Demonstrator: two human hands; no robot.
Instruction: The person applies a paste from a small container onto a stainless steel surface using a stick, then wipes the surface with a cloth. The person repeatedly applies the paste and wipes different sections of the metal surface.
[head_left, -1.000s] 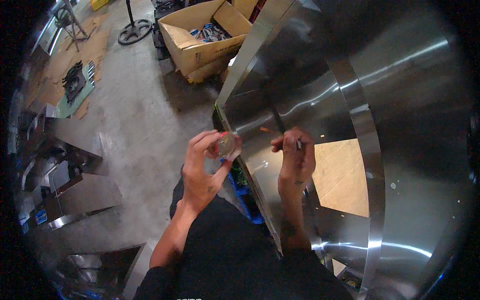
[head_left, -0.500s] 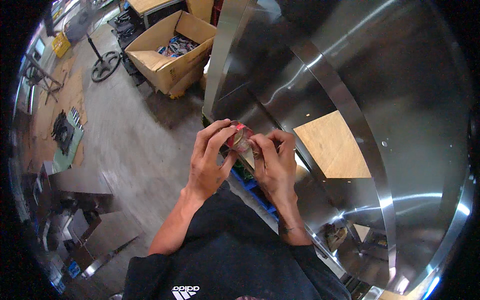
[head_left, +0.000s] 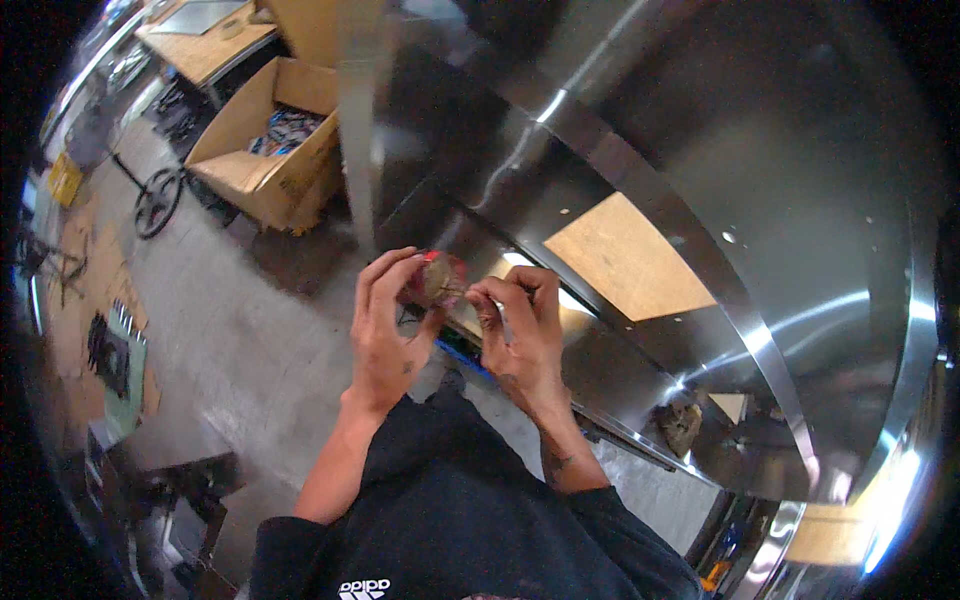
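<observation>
My left hand (head_left: 378, 340) is wrapped by its fingertips around a small round roll (head_left: 440, 280), which looks like clear tape with red on it. Motion blurs the roll. On its right side, the thumb and forefinger of my right hand (head_left: 524, 335) are pinched together close to the roll's edge. Whatever lies between those fingertips is too small to make out. Both hands are raised in front of my body, beside the edge of a large shiny steel surface (head_left: 620, 365).
A tan board (head_left: 630, 257) and a crumpled brown lump (head_left: 678, 425) lie on the steel. At upper left stands an open cardboard box (head_left: 300, 195) with colourful packets inside, near a wooden-topped table (head_left: 215, 45). A black wheel-shaped base (head_left: 160, 200) rests on the grey floor (head_left: 240, 310).
The view has shifted, so the box and steel appear further left. My right hand has drawn slightly away from the roll, and the roll's flat side now turns more toward me.
</observation>
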